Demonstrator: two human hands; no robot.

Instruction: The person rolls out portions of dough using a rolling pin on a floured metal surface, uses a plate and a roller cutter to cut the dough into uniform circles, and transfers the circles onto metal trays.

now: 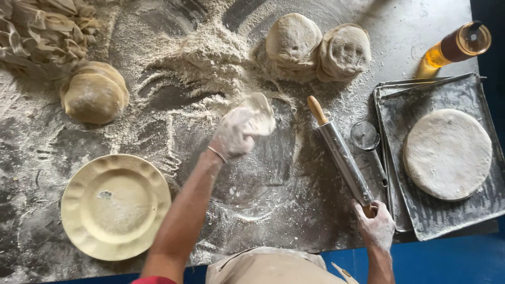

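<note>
My left hand (pixel 231 135), white with flour, holds a small flattened piece of dough (pixel 259 113) above the floured worktop (pixel 273 184). My right hand (pixel 375 223) grips the near handle of a metal rolling pin (pixel 344 160) that lies slanted on the worktop, its wooden far handle (pixel 317 109) pointing away from me. A pile of loose flour (pixel 210 52) lies just beyond my left hand.
Two stacks of dough discs (pixel 318 47) sit at the back. A dough ball (pixel 96 93) and dough strips (pixel 44 31) lie at the left. A cream plate (pixel 114 206) is near left. A metal tray (pixel 436 221) holds a rolled round (pixel 447 153). A round cutter (pixel 365 135) and an oil bottle (pixel 457 46) are at the right.
</note>
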